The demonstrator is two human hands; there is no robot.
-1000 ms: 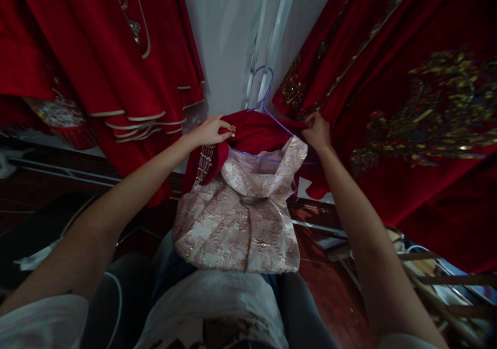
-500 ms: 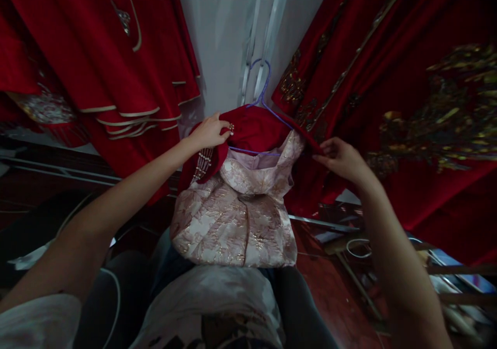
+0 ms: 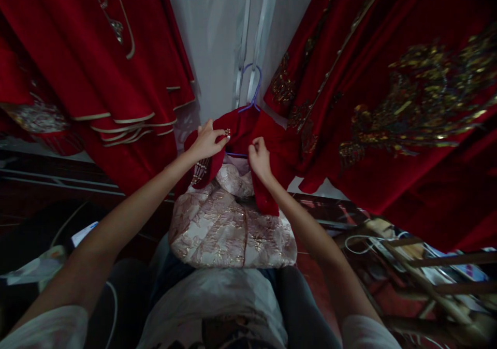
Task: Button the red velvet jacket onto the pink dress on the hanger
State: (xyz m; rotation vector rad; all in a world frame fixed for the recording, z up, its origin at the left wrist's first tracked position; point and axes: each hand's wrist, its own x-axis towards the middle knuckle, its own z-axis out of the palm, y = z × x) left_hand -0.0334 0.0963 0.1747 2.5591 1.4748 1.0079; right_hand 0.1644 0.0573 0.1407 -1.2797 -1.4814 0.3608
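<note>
My left hand (image 3: 206, 143) is closed in a pinch on the left front edge of a red jacket (image 3: 277, 144), where a small beaded clasp (image 3: 227, 132) shows at my fingertips. Opposite it, my right hand (image 3: 259, 158) grips the jacket's right front edge. The two hands are a short gap apart. The jacket lies over a purple hanger (image 3: 258, 82), around a pink and gold brocade dress (image 3: 209, 230) that spreads over my lap. Strings of beads (image 3: 200, 171) hang on the jacket's left side, below my left hand.
Red garments with cream trim (image 3: 128, 116) hang at the left. Red cloth with gold sequins (image 3: 423, 100) hangs at the right. White metal rails (image 3: 241, 38) run behind the hanger. A wooden rack (image 3: 430, 281) with a white cable stands at lower right.
My right hand has moved left, bringing the jacket's right front over the dress towards my left hand. The jacket now covers the dress's right strap. My left hand keeps its hold.
</note>
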